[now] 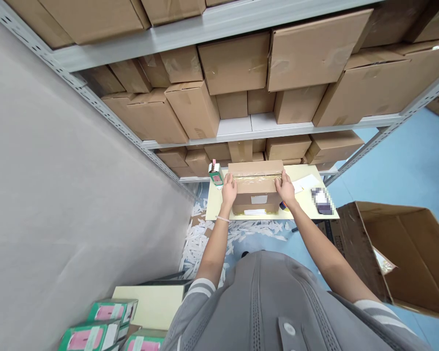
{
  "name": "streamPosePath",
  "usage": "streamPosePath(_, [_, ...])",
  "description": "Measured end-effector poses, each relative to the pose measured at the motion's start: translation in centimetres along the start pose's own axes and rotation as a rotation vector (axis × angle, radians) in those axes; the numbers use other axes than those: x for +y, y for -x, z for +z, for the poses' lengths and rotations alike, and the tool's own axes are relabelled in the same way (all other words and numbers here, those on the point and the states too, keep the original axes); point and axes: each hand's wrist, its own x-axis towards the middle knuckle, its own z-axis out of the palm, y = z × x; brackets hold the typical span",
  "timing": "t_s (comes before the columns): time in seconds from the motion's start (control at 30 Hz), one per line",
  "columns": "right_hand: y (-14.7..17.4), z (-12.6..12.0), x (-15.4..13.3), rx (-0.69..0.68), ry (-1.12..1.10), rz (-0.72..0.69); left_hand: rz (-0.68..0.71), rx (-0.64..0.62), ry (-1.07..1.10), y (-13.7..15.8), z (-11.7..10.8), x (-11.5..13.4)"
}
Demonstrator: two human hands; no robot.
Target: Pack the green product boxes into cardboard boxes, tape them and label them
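a box (256,186) sits on the table (303,207), right of a packet (215,175), before shelving (219,23).

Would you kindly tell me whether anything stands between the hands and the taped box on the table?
Nothing visible does: the left hand and right hand both touch the taped box, at opposite sides of its top.

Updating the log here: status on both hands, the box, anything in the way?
Left hand and right hand on opposite sides of box. Box on table, shiny tape across top. Green carton near left hand, nothing seen blocking.
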Motion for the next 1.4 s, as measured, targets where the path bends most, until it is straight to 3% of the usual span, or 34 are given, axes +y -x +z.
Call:
streamPosePath(0.4, [0.2, -0.5, -0.8, -0.038, 0.043, 0.033, -0.041, -0.026, -0.07, 0.0, -0.3, 0.6])
streamPosePath(0.57, [1.4, -0.8, -1.5, -0.043, 0.059, 0.041, -0.089, -0.032, -0.15, 1.4, -1.4, 1.2])
streamPosePath(1.03, [10.5, 0.3, -3.8, 0.022, -0.028, 0.134, -0.15, -0.03, -0.169, 7.0, -4.9, 0.4])
streamPosePath(1.4, [7.8, -2.0, -2.9, 0.007, 0.028, 0.138, -0.164, -0.068, -0.221, 7.6, -4.2, 1.8])
